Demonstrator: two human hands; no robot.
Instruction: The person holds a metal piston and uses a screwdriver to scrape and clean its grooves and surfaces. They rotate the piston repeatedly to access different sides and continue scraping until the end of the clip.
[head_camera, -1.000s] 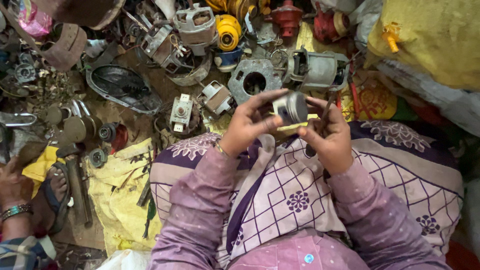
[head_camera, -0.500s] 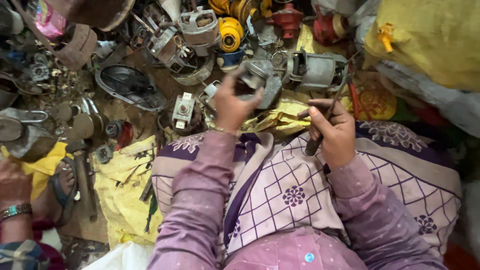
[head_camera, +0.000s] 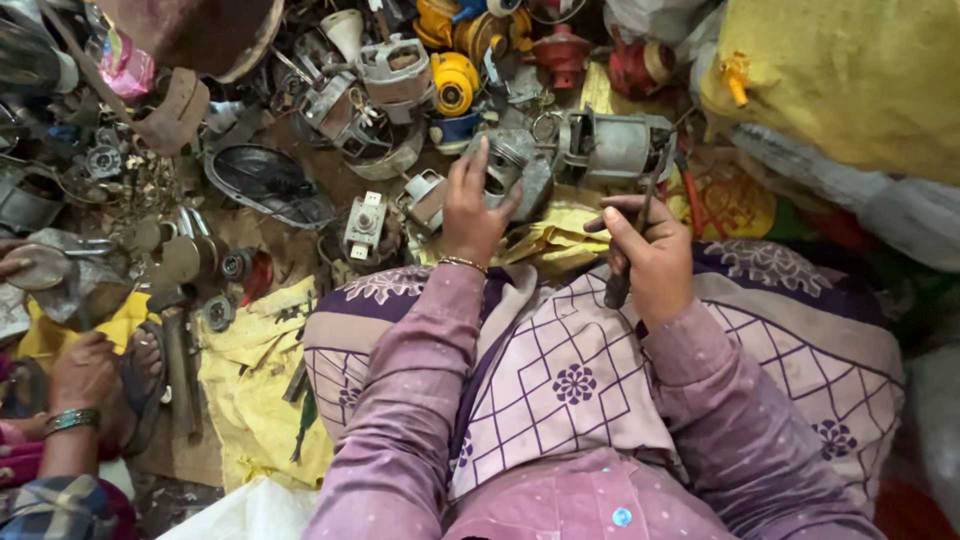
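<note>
the person is sitting on the floor, and a purple patterned cloth (head_camera: 600, 370) is covering the lap. the left hand (head_camera: 470, 215) is reaching forward and is lying on a grey metal motor housing (head_camera: 515, 170), with the fingers spread over its round body and the thumb on its right side. the housing is resting on the floor just beyond the lap, beside a crumpled yellow sack (head_camera: 545, 240). the right hand (head_camera: 650, 255) is closing around the dark handle of a screwdriver (head_camera: 635, 230), and the thin shaft is pointing up and away from the person. the 2 hands are apart, each one gripping its own thing.

just to the right of the housing, a bigger grey electric motor (head_camera: 615, 145) is lying on its side. a small white part (head_camera: 365, 218) is lying to the left of the housing, and a round black pan (head_camera: 265, 180) is further left. yellow motor parts (head_camera: 455, 80) and red ones (head_camera: 560, 50) are lying at the top among other scrap. at the left edge, another person's hand (head_camera: 80, 370) with a bangle is resting near a sandal (head_camera: 145, 370). a big yellow bag (head_camera: 860, 70) is filling the upper right corner.
</note>
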